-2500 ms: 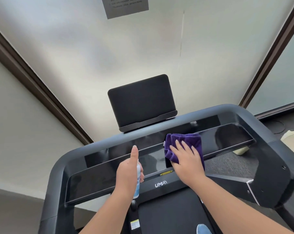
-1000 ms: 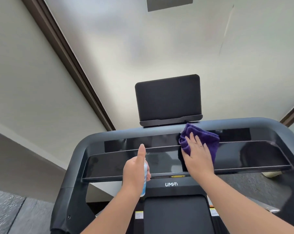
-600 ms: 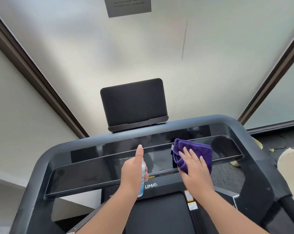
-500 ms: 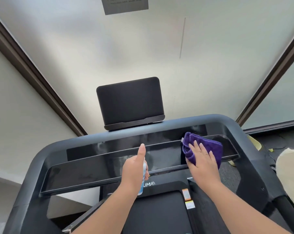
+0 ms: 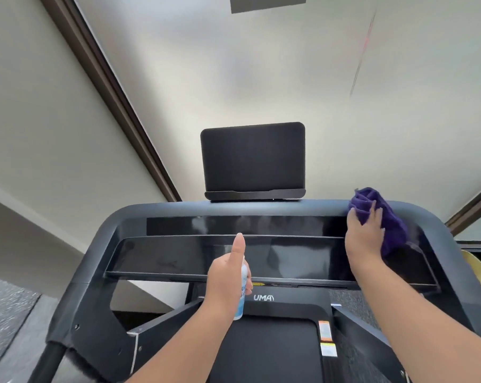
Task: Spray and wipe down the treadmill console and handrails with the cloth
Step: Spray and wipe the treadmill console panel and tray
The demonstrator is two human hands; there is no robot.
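A dark treadmill console (image 5: 184, 255) with a glossy black panel spans the view, and a black screen (image 5: 252, 158) stands on its top edge. My right hand (image 5: 365, 236) presses a purple cloth (image 5: 391, 225) flat against the console's upper right corner, fingers spread over it. My left hand (image 5: 227, 277) grips a small white spray bottle (image 5: 242, 294) in front of the panel's middle, thumb pointing up. Most of the bottle is hidden behind the hand. The curved handrail frame (image 5: 95, 244) wraps round both sides.
The black running belt (image 5: 267, 352) lies below the console, with warning labels (image 5: 326, 338) on its right. A pale wall rises behind the treadmill with dark brown trim (image 5: 109, 87). A yellowish object (image 5: 479, 269) lies on the floor at far right.
My right hand has slid the cloth rightward and upward along the console to its top right corner. My left hand keeps the bottle in the same place. The view has shifted left.
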